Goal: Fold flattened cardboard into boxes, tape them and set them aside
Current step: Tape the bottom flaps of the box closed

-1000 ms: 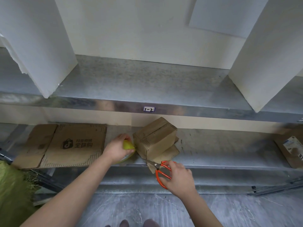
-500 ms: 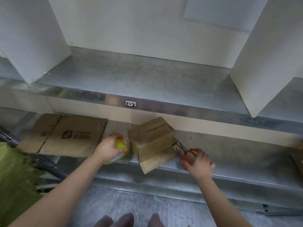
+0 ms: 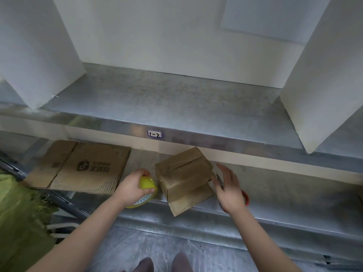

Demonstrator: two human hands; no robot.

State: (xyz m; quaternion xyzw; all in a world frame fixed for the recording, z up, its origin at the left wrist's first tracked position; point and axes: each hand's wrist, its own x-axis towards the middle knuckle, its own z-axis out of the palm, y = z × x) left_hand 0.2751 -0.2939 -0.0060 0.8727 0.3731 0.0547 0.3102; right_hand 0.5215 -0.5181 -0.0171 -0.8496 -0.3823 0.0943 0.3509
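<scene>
The metal shelf [image 3: 284, 193] is carrying flattened cardboard [image 3: 84, 167] at its left and a folded box [image 3: 184, 173] at its front edge. The left hand [image 3: 131, 185] is gripping a yellow tape roll [image 3: 147, 183] just beside the box. The right hand [image 3: 229, 189], fingers straight and spread, is covering the scissors [image 3: 245, 197].

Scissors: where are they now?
Head view: scissors lie on the lower shelf, right of the box, mostly hidden beneath the open right hand.

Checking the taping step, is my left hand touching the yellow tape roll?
Touching. The head view shows the left hand gripping the yellow tape roll, fingers curled round it.
</scene>
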